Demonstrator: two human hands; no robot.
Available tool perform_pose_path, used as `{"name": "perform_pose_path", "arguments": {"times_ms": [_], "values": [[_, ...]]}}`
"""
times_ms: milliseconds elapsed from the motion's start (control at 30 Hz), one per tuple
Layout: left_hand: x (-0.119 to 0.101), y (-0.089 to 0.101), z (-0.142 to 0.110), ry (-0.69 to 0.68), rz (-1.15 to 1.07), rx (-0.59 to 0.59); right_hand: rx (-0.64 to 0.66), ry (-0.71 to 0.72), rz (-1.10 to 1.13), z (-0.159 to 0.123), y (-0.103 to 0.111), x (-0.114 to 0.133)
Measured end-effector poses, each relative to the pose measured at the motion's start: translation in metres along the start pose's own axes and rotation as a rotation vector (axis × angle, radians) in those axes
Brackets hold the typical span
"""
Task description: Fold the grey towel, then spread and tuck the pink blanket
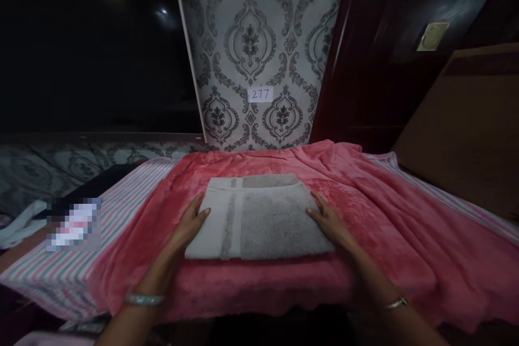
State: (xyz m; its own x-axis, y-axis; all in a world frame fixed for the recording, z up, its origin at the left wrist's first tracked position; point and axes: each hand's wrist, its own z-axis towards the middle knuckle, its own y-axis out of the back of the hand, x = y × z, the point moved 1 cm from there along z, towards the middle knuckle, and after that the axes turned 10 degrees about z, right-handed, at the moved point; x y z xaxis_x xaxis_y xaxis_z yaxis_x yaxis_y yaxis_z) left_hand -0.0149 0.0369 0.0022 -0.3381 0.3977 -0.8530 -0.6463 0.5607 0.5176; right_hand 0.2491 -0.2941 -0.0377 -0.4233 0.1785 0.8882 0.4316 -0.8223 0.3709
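A folded grey towel with a pale woven band near its left end lies on a pink plush blanket. My left hand is at the towel's left edge, its thumb on the top layer and its fingers partly hidden. On the opposite edge my right hand holds in the same way, thumb over the cloth and fingers along the side. The upper layer sits slightly lower than the layer behind it, whose back edge shows.
Under the blanket is a striped cloth. A large dark screen stands at the left, and a brown cardboard box at the right. Behind are patterned wallpaper and a paper label reading 277.
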Motion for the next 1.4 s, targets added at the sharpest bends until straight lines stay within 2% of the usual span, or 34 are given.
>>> {"name": "perform_pose_path", "arguments": {"times_ms": [133,200,267,300,367,467,567,633,700,767,1000,1067,1233,1400], "values": [[0.006,0.006,-0.004,0.003,0.012,0.051,0.051,-0.048,0.021,-0.013,0.009,-0.004],[0.002,0.008,-0.002,-0.039,0.179,0.018,0.034,0.012,-0.103,-0.014,0.011,0.002],[-0.010,0.006,0.001,-0.147,0.443,-0.071,-0.022,0.119,-0.256,-0.010,0.004,0.016],[-0.017,0.001,0.002,-0.204,0.561,-0.101,-0.030,0.172,-0.311,-0.006,-0.004,0.027],[-0.033,-0.015,0.002,-0.299,0.715,-0.078,0.038,0.255,-0.349,0.000,-0.032,0.051],[-0.050,-0.048,-0.004,-0.373,0.833,0.066,0.281,0.360,-0.356,0.004,-0.086,0.085],[-0.051,-0.069,-0.011,-0.406,0.931,0.140,0.459,0.353,-0.420,-0.001,-0.126,0.101],[-0.046,-0.073,-0.014,-0.423,0.964,0.148,0.516,0.334,-0.459,-0.007,-0.136,0.100],[-0.041,-0.072,-0.014,-0.440,0.976,0.149,0.525,0.322,-0.478,-0.010,-0.134,0.095],[-0.038,-0.071,-0.014,-0.444,0.984,0.150,0.500,0.287,-0.501,-0.007,-0.123,0.087],[-0.040,-0.071,-0.015,-0.453,1.004,0.134,0.294,0.023,-0.676,0.013,-0.048,0.042],[-0.040,-0.072,-0.015,-0.445,1.013,0.132,0.265,-0.049,-0.689,0.013,-0.034,0.028],[-0.043,-0.072,-0.015,-0.427,1.020,0.133,0.215,-0.033,-0.620,0.011,-0.026,0.008],[-0.047,-0.071,-0.016,-0.412,1.002,0.138,0.186,-0.030,-0.598,0.012,-0.028,0.006]]}}
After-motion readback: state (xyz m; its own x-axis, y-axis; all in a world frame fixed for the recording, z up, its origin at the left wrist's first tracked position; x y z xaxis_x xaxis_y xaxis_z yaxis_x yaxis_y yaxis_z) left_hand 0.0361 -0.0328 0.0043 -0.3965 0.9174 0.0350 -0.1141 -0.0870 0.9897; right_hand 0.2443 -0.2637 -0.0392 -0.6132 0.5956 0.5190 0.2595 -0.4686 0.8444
